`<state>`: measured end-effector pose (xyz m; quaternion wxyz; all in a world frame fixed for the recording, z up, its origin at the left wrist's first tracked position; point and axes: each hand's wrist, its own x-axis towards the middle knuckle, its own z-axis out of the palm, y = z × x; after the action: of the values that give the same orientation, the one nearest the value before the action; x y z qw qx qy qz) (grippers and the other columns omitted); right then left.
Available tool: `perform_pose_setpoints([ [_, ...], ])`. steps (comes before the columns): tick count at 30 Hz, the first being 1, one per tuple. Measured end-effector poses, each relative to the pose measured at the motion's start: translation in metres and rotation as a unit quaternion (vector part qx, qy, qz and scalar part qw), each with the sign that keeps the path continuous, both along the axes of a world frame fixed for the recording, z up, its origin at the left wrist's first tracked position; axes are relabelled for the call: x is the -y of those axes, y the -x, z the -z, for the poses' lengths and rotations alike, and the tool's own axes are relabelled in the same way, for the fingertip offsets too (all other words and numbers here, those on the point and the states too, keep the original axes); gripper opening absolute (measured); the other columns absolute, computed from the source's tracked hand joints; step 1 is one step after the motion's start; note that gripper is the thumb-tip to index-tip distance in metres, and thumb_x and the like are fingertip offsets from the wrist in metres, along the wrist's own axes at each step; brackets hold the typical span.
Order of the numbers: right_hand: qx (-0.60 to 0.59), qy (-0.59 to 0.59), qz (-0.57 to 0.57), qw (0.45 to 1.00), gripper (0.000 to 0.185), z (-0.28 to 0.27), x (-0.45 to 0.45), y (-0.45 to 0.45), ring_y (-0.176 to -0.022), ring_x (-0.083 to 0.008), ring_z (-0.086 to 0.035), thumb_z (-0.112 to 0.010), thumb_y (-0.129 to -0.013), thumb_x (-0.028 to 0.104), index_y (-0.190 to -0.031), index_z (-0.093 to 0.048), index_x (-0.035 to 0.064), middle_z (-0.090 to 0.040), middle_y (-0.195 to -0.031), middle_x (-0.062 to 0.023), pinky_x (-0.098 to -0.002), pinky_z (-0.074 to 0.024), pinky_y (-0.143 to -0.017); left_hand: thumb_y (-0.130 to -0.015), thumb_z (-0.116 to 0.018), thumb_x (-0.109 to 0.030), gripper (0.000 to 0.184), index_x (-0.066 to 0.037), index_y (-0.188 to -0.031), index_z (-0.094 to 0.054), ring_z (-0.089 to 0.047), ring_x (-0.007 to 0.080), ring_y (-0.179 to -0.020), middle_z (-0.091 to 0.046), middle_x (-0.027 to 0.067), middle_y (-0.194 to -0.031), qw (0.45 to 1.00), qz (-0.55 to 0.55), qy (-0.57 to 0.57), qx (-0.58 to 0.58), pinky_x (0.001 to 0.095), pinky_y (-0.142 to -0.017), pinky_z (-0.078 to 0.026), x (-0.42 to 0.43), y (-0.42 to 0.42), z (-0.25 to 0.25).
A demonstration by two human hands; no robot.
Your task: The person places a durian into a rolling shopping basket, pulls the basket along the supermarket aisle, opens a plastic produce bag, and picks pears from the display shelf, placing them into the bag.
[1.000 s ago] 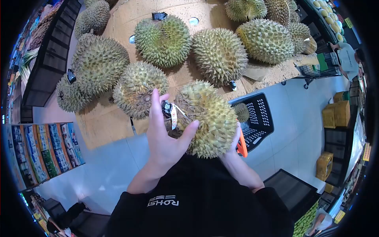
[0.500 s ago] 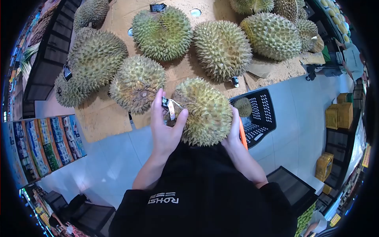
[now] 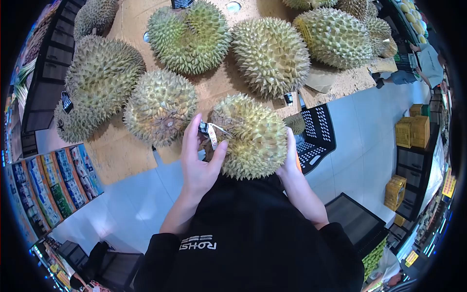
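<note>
A yellow-green spiky durian [image 3: 255,138] is held between my two hands in front of my chest, at the near edge of the display. My left hand [image 3: 198,163] is on its left side, thumb and fingers curved around a white paper tag [image 3: 212,135] and a small black label [image 3: 203,127] that hang by the durian's stem. Against the right side rests my right hand [image 3: 290,158], its fingertips partly hidden behind the fruit. Just beyond my left hand, another durian [image 3: 160,107] lies on the cardboard.
Several more durians, one of them split-lobed and green [image 3: 188,39], lie on a cardboard-covered display [image 3: 121,158]. A black shopping basket [image 3: 318,136] holding a smaller durian [image 3: 295,124] is at my right. Yellow crates [image 3: 412,131] stand farther right, near a person [image 3: 430,65].
The view has shifted slightly, so the display durians appear farther left. My left thumb has eased a little away from the durian, which stays between my hands.
</note>
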<state>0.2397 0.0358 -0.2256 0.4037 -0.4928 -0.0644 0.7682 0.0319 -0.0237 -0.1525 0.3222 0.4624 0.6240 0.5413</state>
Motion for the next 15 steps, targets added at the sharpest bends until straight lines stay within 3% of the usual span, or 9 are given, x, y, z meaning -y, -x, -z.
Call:
perform_pose_setpoints([
  [2,-0.009,0.002,0.000,1.000,0.060,0.002,-0.002,-0.002,-0.114,-0.0306,-0.054,-0.036,-0.095,0.053,-0.131,-0.048,0.0069,-0.054,-0.128,-0.0134,-0.0453,-0.0425,-0.099,-0.085,-0.060,0.005,0.068,0.001,-0.144,-0.025,-0.050,0.0177,-0.117,-0.034,0.0143,-0.145,0.999,0.033,-0.001,0.016,0.0312,-0.099,-0.040,0.000,0.003,0.002],
  [5,-0.036,0.005,0.002,0.999,0.057,-0.006,-0.005,0.001,-0.112,-0.0295,-0.055,-0.034,-0.096,0.050,-0.130,-0.049,0.0069,-0.055,-0.126,-0.0131,-0.0444,-0.0434,-0.097,-0.086,-0.058,0.006,0.067,0.001,-0.144,-0.024,-0.049,0.0179,-0.118,-0.037,0.0146,-0.143,0.997,0.024,-0.010,0.066,0.0315,-0.099,-0.040,0.001,0.005,0.007],
  [7,-0.012,-0.009,0.001,1.000,0.055,-0.018,-0.007,0.005,-0.109,-0.0283,-0.056,-0.034,-0.096,0.049,-0.128,-0.051,0.0069,-0.058,-0.122,-0.0121,-0.0432,-0.0447,-0.095,-0.088,-0.055,0.006,0.064,0.001,-0.144,-0.024,-0.051,0.0182,-0.115,-0.049,0.0134,-0.130,0.993,0.018,-0.011,0.115,0.0316,-0.098,-0.041,0.002,0.004,0.012],
  [9,-0.020,-0.008,-0.002,1.000,0.053,-0.017,-0.009,0.003,-0.107,-0.0274,-0.057,-0.035,-0.096,0.048,-0.125,-0.052,0.0068,-0.059,-0.119,-0.0114,-0.0423,-0.0458,-0.093,-0.089,-0.055,0.005,0.060,0.002,-0.143,-0.028,-0.054,0.0169,-0.111,-0.053,0.0111,-0.123,0.993,0.014,-0.001,0.121,0.0305,-0.095,-0.043,0.003,0.005,0.011],
  [13,-0.018,0.000,0.004,1.000,0.053,-0.010,-0.010,0.000,-0.107,-0.0290,-0.056,-0.037,-0.095,0.048,-0.125,-0.052,0.0068,-0.058,-0.120,-0.0123,-0.0449,-0.0456,-0.093,-0.088,-0.061,0.001,0.055,0.004,-0.137,-0.038,-0.060,0.0162,-0.102,-0.057,0.0115,-0.117,0.988,-0.015,-0.005,0.152,0.0294,-0.089,-0.049,0.000,0.007,0.010],
  [15,-0.034,-0.010,0.005,0.999,0.053,-0.013,-0.010,0.000,-0.108,-0.0298,-0.056,-0.038,-0.095,0.048,-0.126,-0.051,0.0069,-0.058,-0.120,-0.0124,-0.0462,-0.0452,-0.093,-0.090,-0.054,0.004,0.050,0.003,-0.137,-0.037,-0.057,0.0130,-0.100,-0.056,0.0091,-0.116,0.988,-0.011,0.023,0.150,0.0258,-0.085,-0.048,0.000,0.009,0.011],
])
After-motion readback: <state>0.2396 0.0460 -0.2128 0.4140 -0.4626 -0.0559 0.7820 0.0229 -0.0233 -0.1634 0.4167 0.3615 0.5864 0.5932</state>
